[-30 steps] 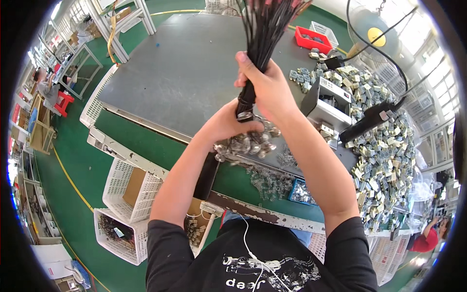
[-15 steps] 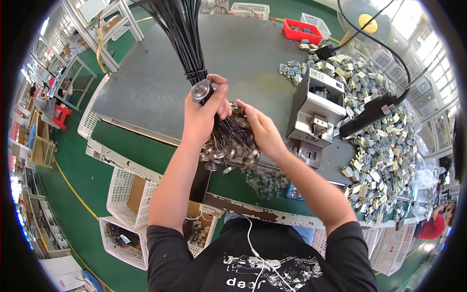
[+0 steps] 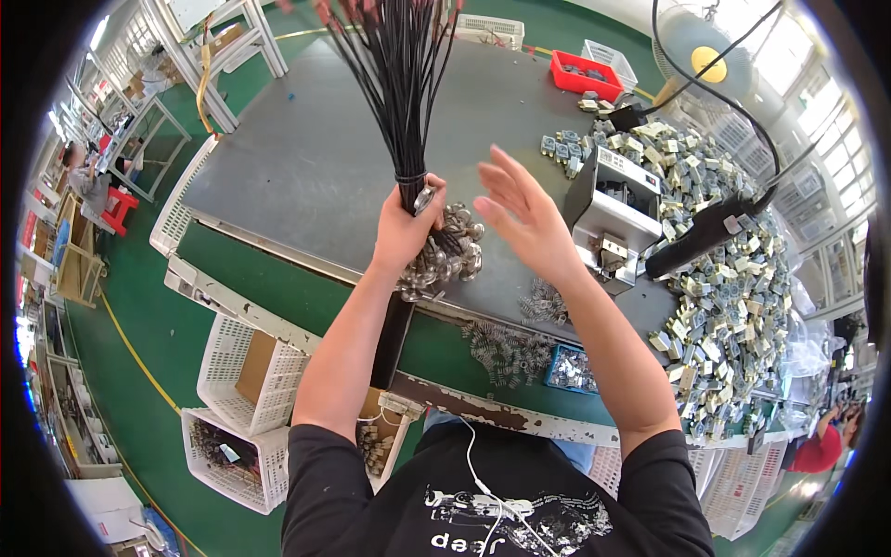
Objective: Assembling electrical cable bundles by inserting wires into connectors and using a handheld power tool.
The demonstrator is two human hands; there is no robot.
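My left hand (image 3: 408, 223) is closed around a bundle of black wires (image 3: 408, 111) near its lower end. The wires fan out upward past the table's far edge, and their far tips look reddish. A dark tie circles them just above my fist. Round silver metal caps (image 3: 444, 260) hang in a cluster from the bundle's lower end, beside and below my fist. To the right of the bundle, my right hand (image 3: 527, 218) is raised and apart from it, fingers stretched, holding nothing. A small metal bench device (image 3: 613, 218) stands just right of that hand.
Many small pale-and-grey block parts (image 3: 719, 325) are heaped along the right side. A black handheld tool (image 3: 696, 239) hangs on a cable above them. Small springs (image 3: 506, 353) lie near a blue tray (image 3: 571, 369). A red bin (image 3: 587, 76) stands at the back of the grey table (image 3: 278, 176).
My right hand has let go of the cap cluster and moved right, opening. My left hand has lowered slightly to the right with the bundle, which now stands more upright.
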